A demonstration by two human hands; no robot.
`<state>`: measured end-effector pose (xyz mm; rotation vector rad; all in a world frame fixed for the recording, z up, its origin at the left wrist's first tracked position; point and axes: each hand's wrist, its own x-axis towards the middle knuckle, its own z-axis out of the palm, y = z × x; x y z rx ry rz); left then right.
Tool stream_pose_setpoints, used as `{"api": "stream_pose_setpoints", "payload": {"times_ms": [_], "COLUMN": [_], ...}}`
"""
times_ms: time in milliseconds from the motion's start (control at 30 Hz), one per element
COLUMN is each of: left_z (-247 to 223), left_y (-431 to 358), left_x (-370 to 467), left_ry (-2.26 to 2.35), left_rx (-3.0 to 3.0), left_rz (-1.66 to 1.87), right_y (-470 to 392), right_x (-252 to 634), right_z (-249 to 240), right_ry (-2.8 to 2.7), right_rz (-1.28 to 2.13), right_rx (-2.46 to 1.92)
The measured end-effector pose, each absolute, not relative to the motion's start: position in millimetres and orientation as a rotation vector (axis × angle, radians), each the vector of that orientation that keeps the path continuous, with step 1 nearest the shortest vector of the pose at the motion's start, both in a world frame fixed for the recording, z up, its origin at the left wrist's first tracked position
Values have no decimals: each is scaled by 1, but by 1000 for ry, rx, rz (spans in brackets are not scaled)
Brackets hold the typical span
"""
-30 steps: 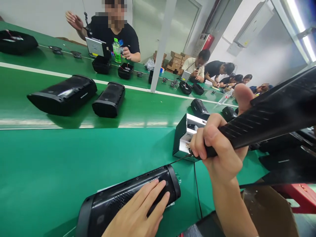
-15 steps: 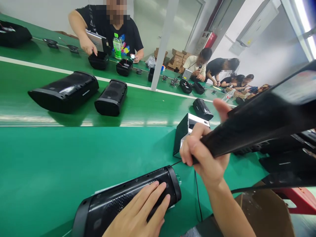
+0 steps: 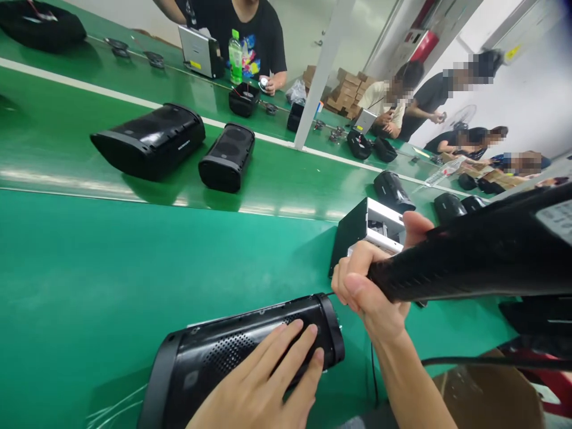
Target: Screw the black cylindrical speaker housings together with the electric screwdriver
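The left hand (image 3: 263,381) lies flat, fingers slightly spread, on a black speaker (image 3: 226,351) near centre. The right hand (image 3: 375,292) grips a black tool (image 3: 465,256), just nearside of the box (image 3: 351,235). Green tabletop (image 3: 111,268) stretches left and beyond the speaker, towards the far counter's (image 3: 290,185) straight edge.

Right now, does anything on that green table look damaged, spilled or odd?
Pale loose strands straggle across the green table beside the black speaker under the left hand. They look untidy on that smooth surface; I can't tell what they are. No spill or damage shows.
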<state>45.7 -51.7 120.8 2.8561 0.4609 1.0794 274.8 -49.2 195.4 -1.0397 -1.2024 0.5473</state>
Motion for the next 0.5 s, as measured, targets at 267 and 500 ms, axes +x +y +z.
{"api": "stream_pose_setpoints", "payload": {"times_ms": [267,500], "left_z": [114,87], "left_y": [-49,-25], "left_x": [41,32], "left_ry": [492,411], "left_rx": [2878,3228], "left_rz": [995,991], "right_y": [-42,-75], "right_x": [258,291], "right_z": [195,266], "right_ry": [-1193,-1010], "right_rz": [541,-20], "right_rx": [-909,-930]}}
